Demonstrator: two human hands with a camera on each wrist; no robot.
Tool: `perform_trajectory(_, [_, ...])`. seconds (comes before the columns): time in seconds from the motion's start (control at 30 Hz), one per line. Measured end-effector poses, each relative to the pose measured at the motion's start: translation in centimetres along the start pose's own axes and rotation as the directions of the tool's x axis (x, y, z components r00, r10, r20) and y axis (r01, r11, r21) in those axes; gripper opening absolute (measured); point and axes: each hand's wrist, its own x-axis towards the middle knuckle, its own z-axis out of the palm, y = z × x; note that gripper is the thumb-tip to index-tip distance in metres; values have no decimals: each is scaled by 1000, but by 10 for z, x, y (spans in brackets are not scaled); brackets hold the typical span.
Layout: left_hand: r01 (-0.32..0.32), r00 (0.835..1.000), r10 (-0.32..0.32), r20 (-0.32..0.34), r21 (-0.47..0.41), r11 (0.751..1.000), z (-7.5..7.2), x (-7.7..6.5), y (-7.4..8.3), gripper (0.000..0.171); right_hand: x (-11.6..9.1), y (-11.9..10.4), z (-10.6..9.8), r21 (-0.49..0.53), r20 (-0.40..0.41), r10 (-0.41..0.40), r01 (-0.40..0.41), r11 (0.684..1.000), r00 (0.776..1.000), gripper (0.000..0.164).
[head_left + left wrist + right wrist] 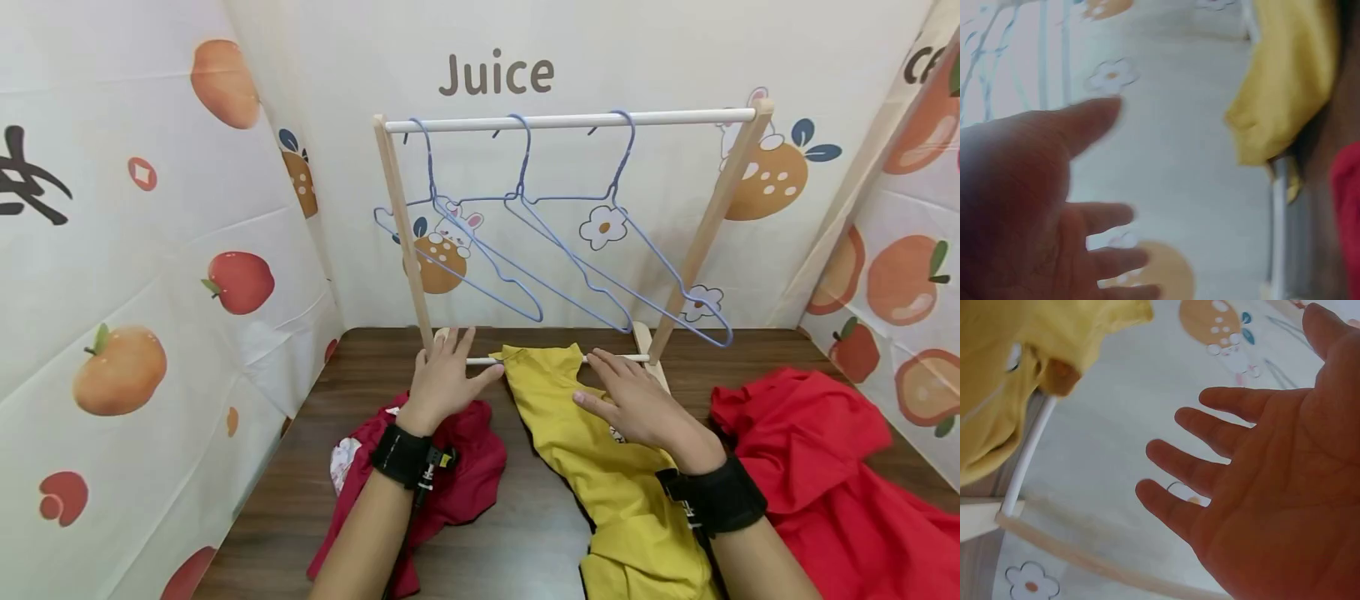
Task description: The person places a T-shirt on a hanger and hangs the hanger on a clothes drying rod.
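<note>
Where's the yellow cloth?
In the head view, the yellow cloth lies on the table right of centre, between the dark red cloth and the bright red cloth, its far end over the low white bar.

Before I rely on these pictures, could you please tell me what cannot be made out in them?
- Yellow garment, head view: lower end cut off by the bottom edge; the right hand hides part.
- Maroon garment, head view: the left forearm covers part of it.
- Red cloth, head view: cut off by the right and bottom edges.
- Blue hangers, left wrist view: too blurred to trace.
</note>
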Motion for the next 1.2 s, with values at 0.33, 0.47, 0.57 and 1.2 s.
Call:
perform_trajectory(0.33, [32, 997, -10, 80, -281, 959, -62, -22, -31, 57, -5, -31, -6, 127, -84, -104, 114, 985, 991, 73])
perform_trajectory(0.47, [0, 995, -32, -94, -325, 946, -79, -30, -37, 31, -5, -48, -7, 172, -195, -116, 150, 974, 974, 71])
perform_trajectory(0.57, [-65, 982, -18, -190, -418, 906, -89, -37, -36, 25, -2, -61, -6, 225, -271, -104, 167, 960, 957, 70])
perform_trajectory(1.2, [-343, 893, 37, -448, -626, 701, -120, -67, -10, 45, 42, -130, -20, 367, -479, -19, 219, 904, 878, 62])
